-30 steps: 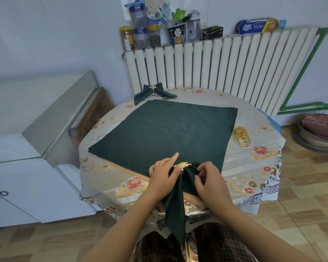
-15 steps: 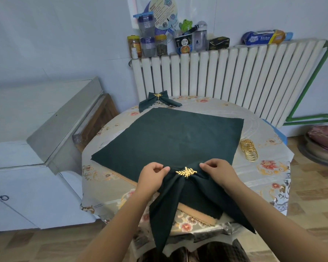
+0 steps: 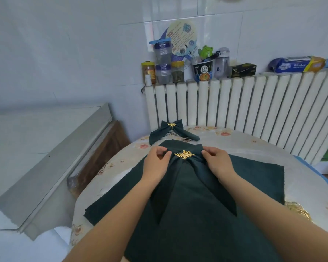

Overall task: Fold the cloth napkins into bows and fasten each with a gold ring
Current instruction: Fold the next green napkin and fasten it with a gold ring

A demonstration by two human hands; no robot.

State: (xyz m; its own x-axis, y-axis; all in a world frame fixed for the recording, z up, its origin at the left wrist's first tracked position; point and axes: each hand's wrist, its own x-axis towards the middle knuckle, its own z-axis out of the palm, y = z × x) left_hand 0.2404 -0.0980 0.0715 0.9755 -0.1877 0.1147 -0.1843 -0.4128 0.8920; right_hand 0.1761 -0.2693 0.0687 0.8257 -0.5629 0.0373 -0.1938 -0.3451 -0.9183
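A dark green napkin bow [image 3: 186,174] lies across the flat dark green napkin [image 3: 254,178] on the round table, held at its knot by a gold leaf ring [image 3: 184,154]. My left hand [image 3: 156,161] pinches the bow's left loop beside the ring. My right hand [image 3: 217,162] pinches the right loop. The bow's two tails spread toward me. A second bow [image 3: 171,130] with its own gold ring [image 3: 171,125] sits at the table's far edge.
The table wears a floral cloth [image 3: 263,146]. Several spare gold rings [image 3: 299,210] peek out by my right forearm. A white radiator [image 3: 254,103] stands behind, with jars and bottles [image 3: 163,67] on top. A grey cabinet [image 3: 51,157] is at the left.
Both hands have carried the ringed bow from the table's near edge up to the far part of the flat napkin. The camera has moved closer and looks higher.
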